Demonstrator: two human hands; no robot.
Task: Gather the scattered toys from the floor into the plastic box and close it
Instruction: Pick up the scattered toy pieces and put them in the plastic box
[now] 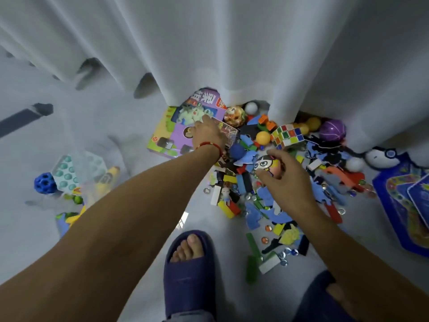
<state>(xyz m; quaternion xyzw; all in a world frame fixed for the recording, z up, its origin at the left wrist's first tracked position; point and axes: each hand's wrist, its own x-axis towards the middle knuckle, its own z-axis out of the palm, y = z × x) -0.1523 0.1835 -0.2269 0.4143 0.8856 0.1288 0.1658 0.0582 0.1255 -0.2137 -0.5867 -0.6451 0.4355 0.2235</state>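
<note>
A heap of scattered toys (267,201) lies on the pale floor below the curtain: blocks, foam pieces, glass beads and balls. My left hand (207,133) reaches over a purple toy carton (171,138) and presses down on a small patterned card (228,132), fingers curled at its edge. My right hand (286,182) is in the middle of the heap, thumb and fingers closed around a round cartoon-face toy (267,165). The clear plastic box (92,156) stands at the left, holding a teal bubble tray and a yellow toy. No lid is visible.
A white curtain (232,54) hangs over the back of the heap. A puzzle cube (287,134), an orange ball (263,137) and a purple ball (332,131) lie near it. A blue game board (404,205) sits at right, a blue holed ball (44,183) at left. My slippered foot (189,263) stands in front.
</note>
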